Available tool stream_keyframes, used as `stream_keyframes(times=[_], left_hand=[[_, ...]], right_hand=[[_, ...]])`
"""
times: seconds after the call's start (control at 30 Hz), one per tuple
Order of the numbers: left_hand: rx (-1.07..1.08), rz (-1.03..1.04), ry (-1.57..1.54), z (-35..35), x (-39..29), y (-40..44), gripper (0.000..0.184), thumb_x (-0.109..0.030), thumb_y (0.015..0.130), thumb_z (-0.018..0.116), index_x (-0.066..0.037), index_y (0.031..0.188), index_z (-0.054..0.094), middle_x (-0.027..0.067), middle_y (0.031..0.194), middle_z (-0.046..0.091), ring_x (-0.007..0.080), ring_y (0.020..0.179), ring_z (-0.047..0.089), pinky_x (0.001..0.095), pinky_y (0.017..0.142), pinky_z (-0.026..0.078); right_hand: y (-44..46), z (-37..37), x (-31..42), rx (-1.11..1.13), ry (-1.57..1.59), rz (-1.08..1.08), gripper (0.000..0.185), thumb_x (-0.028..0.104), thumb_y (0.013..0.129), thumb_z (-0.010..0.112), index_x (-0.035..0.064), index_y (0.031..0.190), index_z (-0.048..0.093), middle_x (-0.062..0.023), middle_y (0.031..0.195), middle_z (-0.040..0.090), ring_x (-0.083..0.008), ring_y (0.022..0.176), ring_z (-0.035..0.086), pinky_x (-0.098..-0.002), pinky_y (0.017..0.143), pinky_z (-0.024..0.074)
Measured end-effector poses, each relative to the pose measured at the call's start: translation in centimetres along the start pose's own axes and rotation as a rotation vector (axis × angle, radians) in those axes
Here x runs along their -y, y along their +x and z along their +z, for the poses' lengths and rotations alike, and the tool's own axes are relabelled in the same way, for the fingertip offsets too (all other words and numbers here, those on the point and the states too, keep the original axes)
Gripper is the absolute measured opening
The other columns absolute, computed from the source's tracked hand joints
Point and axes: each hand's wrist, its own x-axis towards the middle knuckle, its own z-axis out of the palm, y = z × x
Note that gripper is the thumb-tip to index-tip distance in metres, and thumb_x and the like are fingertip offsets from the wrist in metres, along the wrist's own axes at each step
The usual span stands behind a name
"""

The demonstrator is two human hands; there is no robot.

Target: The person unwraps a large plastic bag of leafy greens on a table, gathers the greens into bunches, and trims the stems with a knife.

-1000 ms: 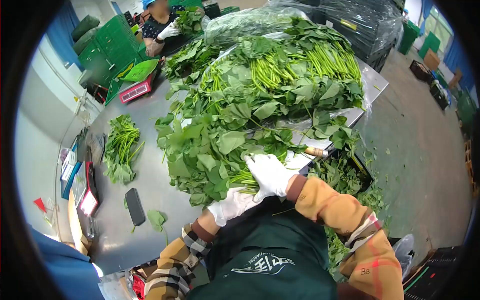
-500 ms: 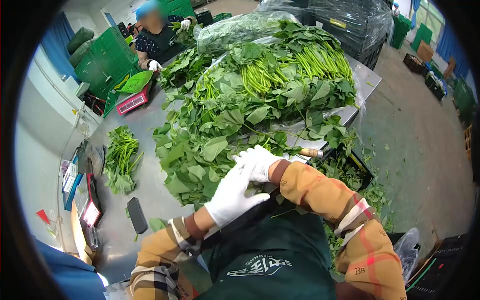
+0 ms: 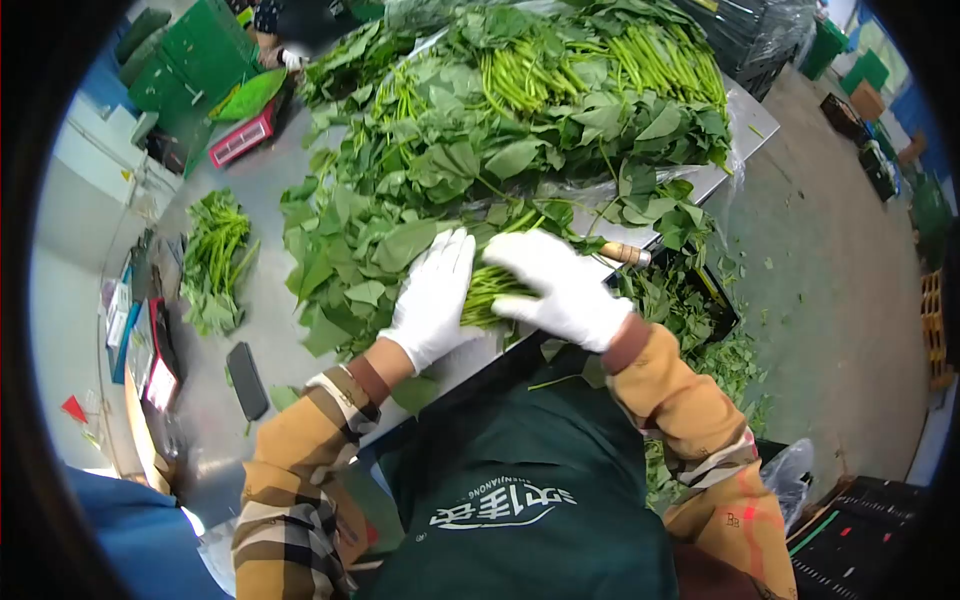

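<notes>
A bunch of leafy greens lies at the table's near edge, its cut green stems showing between my two white-gloved hands. My left hand rests along the left side of the stems, fingers stretched out and close together. On the other side, my right hand has its thumb and fingers spread apart around the stem ends; it is slightly blurred. Just right of it, a wooden handle with a metal end sticks out past the table edge; the rest of that tool is hidden under leaves.
A large heap of greens covers the table beyond. At left lie a smaller bunch, a black phone and a red scale. A crate with leaf scraps stands below right. A co-worker's gloved hand shows at the back.
My hands were together, overlapping over the greens; now they are apart, with stems showing between them. The whole view has tilted downward.
</notes>
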Motion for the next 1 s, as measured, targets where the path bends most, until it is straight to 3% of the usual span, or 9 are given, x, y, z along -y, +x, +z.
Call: stream_keyframes(times=[0.17, 0.37, 0.43, 0.53, 0.67, 0.8, 0.83, 0.9, 1.0], left_hand=[[0.180, 0.049, 0.177, -0.1, 0.7, 1.5, 0.108, -0.043, 0.059, 0.082, 0.007, 0.140, 0.031, 0.0270, 0.142, 0.037, 0.0385, 0.136, 0.032, 0.0452, 0.115, 0.023], [0.291, 0.041, 0.211, -0.6, 0.6, 3.1, 0.103, -0.039, 0.058, 0.082, 0.006, 0.138, 0.035, 0.0238, 0.117, 0.053, 0.0356, 0.113, 0.051, 0.0418, 0.099, 0.039], [0.334, 0.004, 0.178, -0.4, 0.5, 3.1, 0.098, -0.036, 0.058, 0.081, 0.006, 0.136, 0.037, 0.0202, 0.104, 0.058, 0.0331, 0.100, 0.057, 0.0395, 0.089, 0.044], [0.290, -0.034, 0.161, -0.2, 0.1, 2.9, 0.092, -0.032, 0.059, 0.078, 0.006, 0.134, 0.040, 0.0168, 0.092, 0.059, 0.0310, 0.088, 0.059, 0.0379, 0.081, 0.047], [0.219, -0.126, 0.168, 0.1, -0.9, 3.2, 0.092, -0.031, 0.058, 0.078, 0.007, 0.133, 0.040, 0.0171, 0.090, 0.062, 0.0317, 0.085, 0.062, 0.0393, 0.078, 0.048], [0.174, -0.284, 0.145, 1.1, -1.8, 7.3, 0.092, -0.031, 0.055, 0.081, 0.008, 0.128, 0.042, 0.0182, 0.090, 0.065, 0.0316, 0.083, 0.064, 0.0398, 0.079, 0.050], [0.219, -0.334, 0.124, 1.1, -2.2, 8.1, 0.088, -0.032, 0.054, 0.081, 0.007, 0.124, 0.044, 0.0183, 0.090, 0.065, 0.0312, 0.084, 0.064, 0.0399, 0.081, 0.050], [0.232, -0.323, 0.126, 1.1, -2.2, 8.0, 0.087, -0.037, 0.053, 0.084, 0.006, 0.119, 0.046, 0.0191, 0.090, 0.065, 0.0314, 0.084, 0.064, 0.0404, 0.081, 0.051], [0.167, -0.251, 0.187, 1.4, -2.0, 7.4, 0.089, -0.044, 0.049, 0.086, 0.004, 0.113, 0.047, 0.0204, 0.089, 0.064, 0.0321, 0.084, 0.065, 0.0408, 0.079, 0.052]], right_hand=[[-5.4, -2.7, -7.5, -0.208, -0.507, 0.186, 0.041, 0.014, 0.076, 0.069, 0.0066, 0.115, 0.060, -0.0129, 0.109, 0.062, -0.0329, 0.100, 0.057, -0.0422, 0.088, 0.0460], [-8.6, -1.6, -10.0, -0.067, -0.458, 0.422, 0.037, 0.012, 0.075, 0.069, 0.0071, 0.111, 0.061, -0.0130, 0.102, 0.061, -0.0324, 0.096, 0.057, -0.0408, 0.083, 0.0474], [-9.5, -2.5, -10.6, -0.100, -0.449, 0.296, 0.035, 0.012, 0.076, 0.068, 0.0069, 0.110, 0.060, -0.0138, 0.099, 0.061, -0.0346, 0.090, 0.059, -0.0418, 0.078, 0.0488], [-12.1, -4.5, -10.3, -0.088, -0.304, 0.540, 0.029, 0.013, 0.082, 0.063, 0.0063, 0.110, 0.058, -0.0177, 0.096, 0.064, -0.0405, 0.084, 0.061, -0.0445, 0.074, 0.0504], [-14.9, -6.5, -9.4, -0.319, 0.092, 0.798, 0.029, 0.010, 0.084, 0.065, 0.0039, 0.112, 0.058, -0.0104, 0.094, 0.067, -0.0170, 0.082, 0.063, -0.0302, 0.077, 0.0504], [-16.2, -5.1, -8.0, -0.427, 0.090, 0.712, 0.032, 0.009, 0.085, 0.066, 0.0030, 0.115, 0.057, -0.0105, 0.103, 0.065, -0.0156, 0.092, 0.060, -0.0280, 0.083, 0.0486], [-15.5, -5.0, -6.7, -0.458, 0.037, 0.650, 0.030, 0.010, 0.088, 0.064, 0.0024, 0.116, 0.057, -0.0075, 0.096, 0.064, -0.0129, 0.083, 0.060, -0.0260, 0.077, 0.0489], [-14.2, -5.0, -3.8, -0.498, 0.399, 0.912, 0.028, 0.012, 0.091, 0.061, 0.0011, 0.116, 0.057, -0.0045, 0.088, 0.061, -0.0098, 0.073, 0.057, -0.0245, 0.068, 0.0475], [-15.8, -4.2, -5.1, -0.407, 0.177, 0.945, 0.025, 0.020, 0.095, 0.055, 0.0025, 0.112, 0.060, -0.0025, 0.075, 0.060, -0.0083, 0.063, 0.053, -0.0245, 0.059, 0.0446]])
